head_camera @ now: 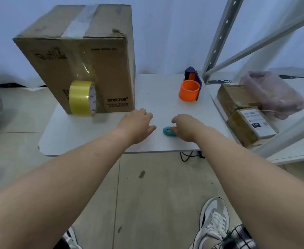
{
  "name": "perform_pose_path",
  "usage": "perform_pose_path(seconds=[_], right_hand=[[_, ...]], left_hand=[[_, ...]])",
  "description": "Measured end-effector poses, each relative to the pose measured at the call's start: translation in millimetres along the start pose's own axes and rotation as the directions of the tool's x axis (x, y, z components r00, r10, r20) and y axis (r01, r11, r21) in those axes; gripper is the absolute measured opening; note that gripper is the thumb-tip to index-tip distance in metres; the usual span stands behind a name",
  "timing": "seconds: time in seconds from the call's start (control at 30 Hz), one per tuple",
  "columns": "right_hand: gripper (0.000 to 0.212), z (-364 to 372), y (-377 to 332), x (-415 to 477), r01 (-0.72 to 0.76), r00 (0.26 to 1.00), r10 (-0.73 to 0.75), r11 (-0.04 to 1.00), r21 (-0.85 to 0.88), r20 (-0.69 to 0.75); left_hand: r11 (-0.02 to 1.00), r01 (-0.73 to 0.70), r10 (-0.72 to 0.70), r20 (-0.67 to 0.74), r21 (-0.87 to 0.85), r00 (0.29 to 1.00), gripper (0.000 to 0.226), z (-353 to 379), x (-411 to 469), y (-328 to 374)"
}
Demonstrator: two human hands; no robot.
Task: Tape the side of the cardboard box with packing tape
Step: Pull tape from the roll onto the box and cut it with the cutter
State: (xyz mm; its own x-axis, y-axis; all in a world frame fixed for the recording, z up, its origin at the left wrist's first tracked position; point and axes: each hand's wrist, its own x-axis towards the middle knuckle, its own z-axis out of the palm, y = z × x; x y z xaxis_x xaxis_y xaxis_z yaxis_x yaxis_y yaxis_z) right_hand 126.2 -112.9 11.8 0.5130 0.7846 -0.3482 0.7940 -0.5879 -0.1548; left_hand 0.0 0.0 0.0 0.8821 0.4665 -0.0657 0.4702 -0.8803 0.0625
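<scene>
The cardboard box (86, 58) stands on the white table (165, 97), beyond the left hand (138, 126) and a little to its left, with its near corner close to the fingers. On the front face, Chinese characters are printed near the lower corner, they read 锦锦的羊, and smaller lines below them are too small to read. A strip of clear tape runs down this face from the top seam. The yellow tape roll (83, 97) stands on its edge, touching the box front, further to the left of the left hand. This hand lies flat on the table, fingers relaxed and holding nothing. The right hand (187, 127) is just beside it, and its fingers are curled on a small teal cutter (168, 131). Beyond the right hand stands an orange tape dispenser (189, 90). To its right, parcels (251, 126) with a white shipping label lie on a shelf; the label text is not readable.
</scene>
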Motion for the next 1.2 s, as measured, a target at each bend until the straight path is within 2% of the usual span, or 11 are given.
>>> perform_pose_path(seconds=[0.07,0.17,0.27,0.47,0.63,0.8,0.93,1.03,1.13,1.2], right_hand=[[0.041,5,-6,0,0.0,0.999,0.0,1.0,-0.008,0.041],[0.028,21,-14,1,0.051,0.998,-0.049,0.997,-0.056,0.032],[0.033,25,-20,0,0.067,0.997,-0.069,0.994,-0.081,-0.023],[0.027,14,-23,6,0.044,0.994,-0.043,0.999,0.008,-0.103],[0.025,-16,-39,5,0.16,0.955,-0.104,0.969,0.187,-0.279],[0.026,-55,-73,7,0.269,0.909,-0.175,0.94,0.212,-0.379],[0.026,-78,-112,8,0.374,0.867,-0.269,0.907,0.192,-0.42],[0.025,-84,-137,14,0.43,0.83,-0.317,0.888,0.163,-0.459],[0.024,-81,-153,24,0.456,0.805,-0.33,0.876,0.158,-0.494],[0.024,-78,-158,30,0.476,0.785,-0.325,0.861,0.178,-0.528]], left_hand=[[1.0,0.009,-0.009,0.013,0.008,1.0,0.049,2,-1,-1],[1.0,0.017,-0.017,0.007,-0.002,1.0,0.048,5,-6,-5],[1.0,0.024,-0.024,0.0,0.012,1.0,0.048,4,-11,-8],[0.999,0.033,-0.033,-0.021,0.01,0.999,0.046,-4,-17,-19],[1.0,-0.003,0.001,-0.197,-0.006,0.98,0.039,-34,-19,-28],[0.999,-0.039,0.046,-0.431,0.025,0.901,0.03,-76,-24,-52],[0.999,0.025,-0.047,-0.533,-0.048,0.845,0.03,-103,-32,-86],[0.977,0.112,-0.199,-0.568,-0.184,0.799,0.031,-107,-39,-112],[0.919,0.257,-0.377,-0.48,-0.298,0.792,0.039,-100,-47,-133],[0.886,0.316,-0.44,-0.403,-0.339,0.802,0.045,-95,-50,-144]])
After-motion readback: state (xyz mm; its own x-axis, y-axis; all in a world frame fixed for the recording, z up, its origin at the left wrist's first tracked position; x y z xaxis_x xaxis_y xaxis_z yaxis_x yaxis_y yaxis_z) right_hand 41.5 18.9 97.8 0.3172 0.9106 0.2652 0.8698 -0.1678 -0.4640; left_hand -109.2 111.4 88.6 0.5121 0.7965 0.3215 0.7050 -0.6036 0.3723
